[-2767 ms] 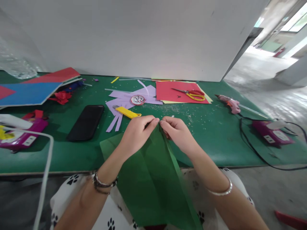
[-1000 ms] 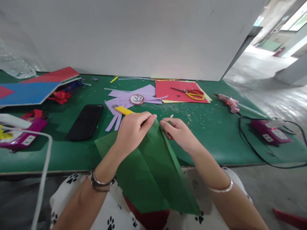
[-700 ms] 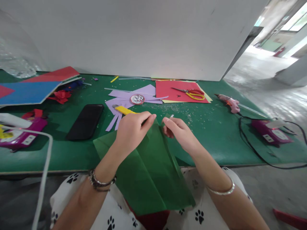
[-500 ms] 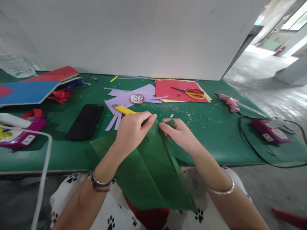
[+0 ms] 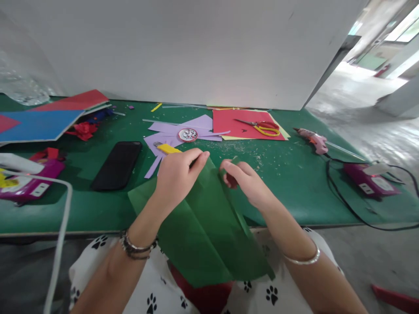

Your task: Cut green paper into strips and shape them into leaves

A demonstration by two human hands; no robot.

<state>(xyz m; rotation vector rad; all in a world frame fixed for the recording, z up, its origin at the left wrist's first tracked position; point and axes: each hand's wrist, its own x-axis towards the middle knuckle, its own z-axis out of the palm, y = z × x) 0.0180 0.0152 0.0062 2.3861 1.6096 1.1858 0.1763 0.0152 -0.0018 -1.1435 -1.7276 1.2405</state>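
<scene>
Nearest: the green sheet (image 5: 203, 244), creased lengthwise, slopes from the front of the counter (image 5: 294, 187) down over the paw-print cloth (image 5: 150, 301) on the lap. Places below are relative to this sheet.

At its far end, the left hand (image 5: 178, 174) has thumb and index pressed together, pinching the corner; presumably this anchors the paper so it does not follow the pull. Just beside that corner, on the right, the right hand (image 5: 240, 179) has its fingers curled, thumb against index, pinching a narrow green strip (image 5: 234, 160) at the long edge. Cannot tell how much of the strip is detached. The close grips probably keep control local.

Left of the sheet lies a phone (image 5: 118, 165). Beyond it: a yellow cutter (image 5: 167, 148), partly behind the left hand, and purple paper (image 5: 201, 123) under a round dish (image 5: 187, 134). Farther, to the right, scissors (image 5: 266, 126) rest on red paper (image 5: 229, 124), likely parked within reach but clear of the work.

Versus 2.8 s ago: fingertips then almost met; now a clear gap separates them. The sheet's lower edge sits higher, and the left hand covers more of the cutter.
</scene>
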